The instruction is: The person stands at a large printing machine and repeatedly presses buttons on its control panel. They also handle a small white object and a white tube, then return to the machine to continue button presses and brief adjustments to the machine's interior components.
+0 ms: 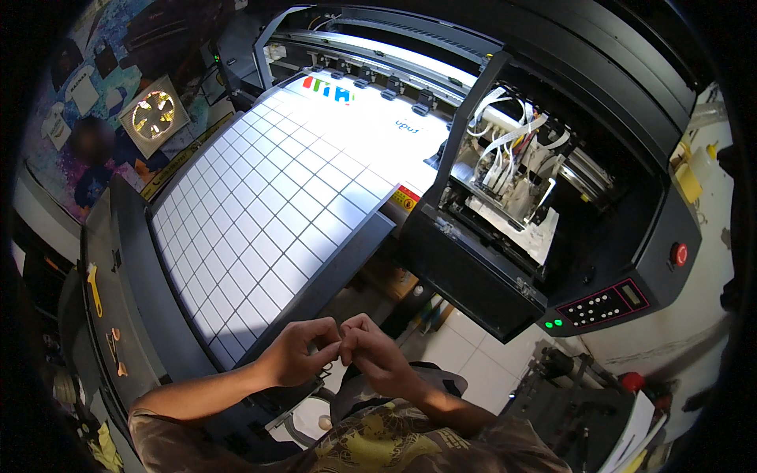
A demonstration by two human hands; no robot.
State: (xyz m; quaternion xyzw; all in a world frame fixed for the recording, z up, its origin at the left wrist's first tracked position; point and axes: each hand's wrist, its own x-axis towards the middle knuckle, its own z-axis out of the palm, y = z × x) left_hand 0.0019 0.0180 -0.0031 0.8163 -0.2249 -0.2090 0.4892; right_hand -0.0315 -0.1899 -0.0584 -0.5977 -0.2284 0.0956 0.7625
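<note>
My left hand [300, 352] and my right hand [380, 361] meet in front of my body, fingertips touching or nearly so. Both are closed in a pinch with curled fingers. Whatever lies between the fingertips, if anything, is too small to make out. Just beyond them slopes the gridded white bed [272, 229] of a large-format printer [599, 87]. Across its far end lies a bright white sheet [359, 150] with a multicoloured print [330, 89] and a small dark-blue print [408, 127]. Neither hand touches the bed or the sheet.
At the right, the printer's open bay shows a print carriage [512, 177] with white cables. Below it are a control panel [607, 303] and a red stop button [679, 254]. A yellow cutter knife [95, 290] lies on the left ledge. A small fan [154, 114] stands at the far left.
</note>
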